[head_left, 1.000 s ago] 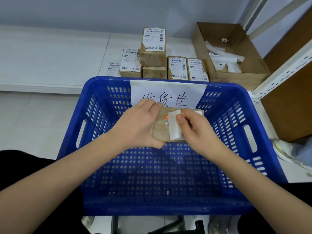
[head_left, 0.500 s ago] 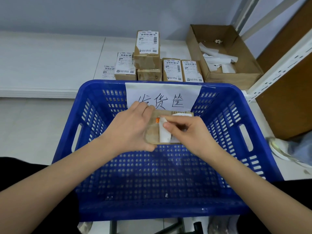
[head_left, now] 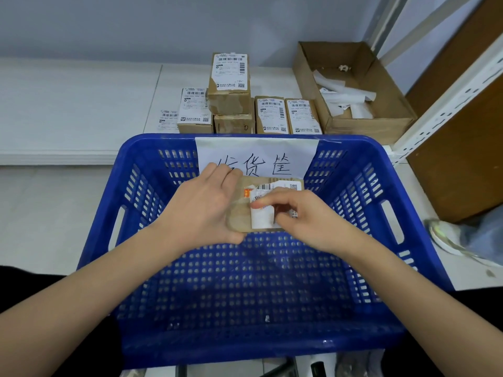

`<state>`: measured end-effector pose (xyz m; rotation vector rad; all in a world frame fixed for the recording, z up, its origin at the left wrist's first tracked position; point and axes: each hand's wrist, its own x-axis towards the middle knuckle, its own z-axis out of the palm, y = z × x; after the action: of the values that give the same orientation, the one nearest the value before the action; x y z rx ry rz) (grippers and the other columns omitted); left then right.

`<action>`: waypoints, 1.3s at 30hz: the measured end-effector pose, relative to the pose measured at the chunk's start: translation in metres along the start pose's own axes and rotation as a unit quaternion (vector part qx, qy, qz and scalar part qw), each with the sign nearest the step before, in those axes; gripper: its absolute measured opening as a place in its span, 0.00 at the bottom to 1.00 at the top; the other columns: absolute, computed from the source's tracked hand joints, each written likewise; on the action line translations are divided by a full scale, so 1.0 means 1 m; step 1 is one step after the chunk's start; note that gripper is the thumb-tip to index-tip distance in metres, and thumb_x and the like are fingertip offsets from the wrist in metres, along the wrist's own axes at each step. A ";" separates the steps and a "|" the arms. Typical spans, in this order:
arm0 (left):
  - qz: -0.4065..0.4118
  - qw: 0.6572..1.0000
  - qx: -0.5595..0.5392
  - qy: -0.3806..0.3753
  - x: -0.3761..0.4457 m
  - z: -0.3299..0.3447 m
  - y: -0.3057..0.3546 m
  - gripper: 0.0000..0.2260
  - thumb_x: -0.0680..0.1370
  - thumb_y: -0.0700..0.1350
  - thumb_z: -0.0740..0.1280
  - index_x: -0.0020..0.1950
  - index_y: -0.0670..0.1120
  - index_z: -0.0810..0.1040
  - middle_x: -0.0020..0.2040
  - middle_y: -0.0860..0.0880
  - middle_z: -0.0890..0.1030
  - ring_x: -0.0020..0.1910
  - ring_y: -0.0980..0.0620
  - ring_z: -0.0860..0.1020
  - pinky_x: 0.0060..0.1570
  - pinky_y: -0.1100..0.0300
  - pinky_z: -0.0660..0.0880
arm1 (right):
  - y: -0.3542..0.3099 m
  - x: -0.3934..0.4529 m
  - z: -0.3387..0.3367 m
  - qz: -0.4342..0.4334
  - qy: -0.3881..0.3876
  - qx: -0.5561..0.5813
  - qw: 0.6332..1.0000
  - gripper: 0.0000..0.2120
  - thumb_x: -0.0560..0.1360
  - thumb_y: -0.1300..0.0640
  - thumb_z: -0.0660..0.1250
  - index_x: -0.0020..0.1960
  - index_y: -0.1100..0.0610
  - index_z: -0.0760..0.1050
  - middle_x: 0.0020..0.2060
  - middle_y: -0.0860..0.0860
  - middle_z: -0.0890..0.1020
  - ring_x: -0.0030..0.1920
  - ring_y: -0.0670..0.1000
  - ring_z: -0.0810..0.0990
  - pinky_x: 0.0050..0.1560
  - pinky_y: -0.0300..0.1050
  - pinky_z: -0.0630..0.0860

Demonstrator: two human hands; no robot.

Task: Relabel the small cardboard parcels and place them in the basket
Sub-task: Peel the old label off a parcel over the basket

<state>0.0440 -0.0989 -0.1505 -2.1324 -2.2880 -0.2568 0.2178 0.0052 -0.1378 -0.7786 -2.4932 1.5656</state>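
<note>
Above the blue plastic basket (head_left: 362, 197) I hold a small cardboard parcel (head_left: 239, 213). My left hand (head_left: 201, 205) grips its left side, fingers curled over the top edge and thumb under the near edge. My right hand (head_left: 304, 216) pinches a white shipping label (head_left: 262, 217) that curls up off the parcel's face, with a barcode strip showing above it. Nothing lies inside the basket. Behind the basket, several small labelled parcels (head_left: 230, 80) stand in a group on the white floor.
A handwritten paper sign (head_left: 257, 153) hangs on the basket's far wall. An open cardboard box (head_left: 375, 123) with white paper scraps sits at the back right. A white metal rack post (head_left: 446, 104) and a brown board (head_left: 462, 148) stand on the right. A shoe (head_left: 446, 238) lies at the right edge.
My right hand has peeled the label further, folding it toward the left across the parcel. My left hand keeps its grip. The view has shifted slightly.
</note>
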 end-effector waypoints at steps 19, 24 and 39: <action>-0.008 1.000 0.003 0.010 0.001 -0.001 0.007 0.41 0.51 0.59 0.78 0.57 0.37 0.76 0.47 0.45 0.78 0.44 0.45 0.76 0.25 0.60 0.69 | 0.000 0.001 0.018 -0.013 0.186 0.121 0.975 0.04 0.71 0.62 0.73 0.44 0.55 0.84 0.38 0.55 0.84 0.36 0.46 0.80 0.39 0.36 0.77; -0.016 0.999 0.024 0.023 0.001 0.003 0.011 0.43 0.49 0.58 0.79 0.56 0.36 0.76 0.46 0.43 0.78 0.45 0.48 0.72 0.28 0.61 0.71 | -0.004 0.006 0.014 0.057 0.200 0.099 0.973 0.07 0.69 0.64 0.74 0.47 0.56 0.82 0.32 0.53 0.83 0.33 0.43 0.79 0.39 0.31 0.75; -0.032 0.995 0.092 0.018 0.003 0.000 0.016 0.39 0.46 0.57 0.79 0.50 0.36 0.76 0.42 0.43 0.75 0.41 0.45 0.72 0.33 0.58 0.72 | -0.012 0.007 0.029 0.002 0.220 -0.159 0.962 0.03 0.73 0.62 0.69 0.42 0.58 0.81 0.35 0.48 0.82 0.37 0.48 0.79 0.44 0.46 0.78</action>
<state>0.0599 -0.0945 -0.1486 -1.9524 -2.2651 -0.0802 0.1972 -0.0193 -0.1424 -1.0380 -2.4180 0.8676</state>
